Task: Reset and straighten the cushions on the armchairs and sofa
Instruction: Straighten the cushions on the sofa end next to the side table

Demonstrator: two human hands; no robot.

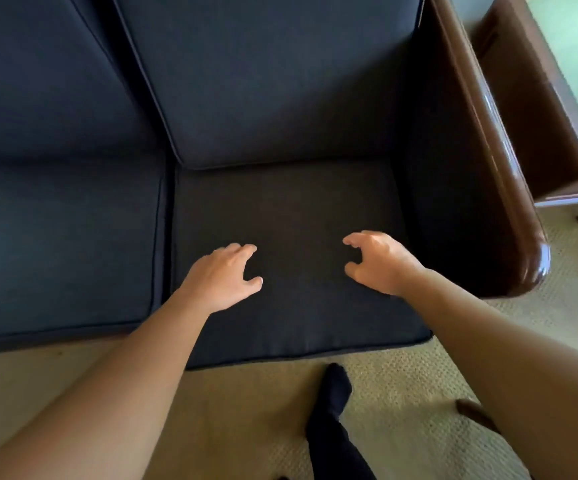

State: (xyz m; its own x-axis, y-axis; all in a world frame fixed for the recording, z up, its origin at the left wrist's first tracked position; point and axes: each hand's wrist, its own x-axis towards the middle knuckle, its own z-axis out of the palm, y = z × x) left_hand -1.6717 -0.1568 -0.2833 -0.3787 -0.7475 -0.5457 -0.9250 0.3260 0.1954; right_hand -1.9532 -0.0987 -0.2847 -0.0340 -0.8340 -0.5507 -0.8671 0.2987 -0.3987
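Right seat cushion [291, 258] on the sofa sticks out past its neighbour's [62, 251] front edge, so it probably needs shoving back. Left hand [221, 277] and right hand [377, 261] hang over it, each grip loose and half-curled, holding nothing. I'd plant both palms flat and push evenly toward the back cushion [273, 81] so it doesn't go in crooked.

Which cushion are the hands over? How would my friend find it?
Find the dark sofa's shiny brown wooden armrest. The seat cushion right beside it, below the upright back cushion, is the one. Unlike its neighbouring seat cushion, its front edge sticks out further over the carpet.
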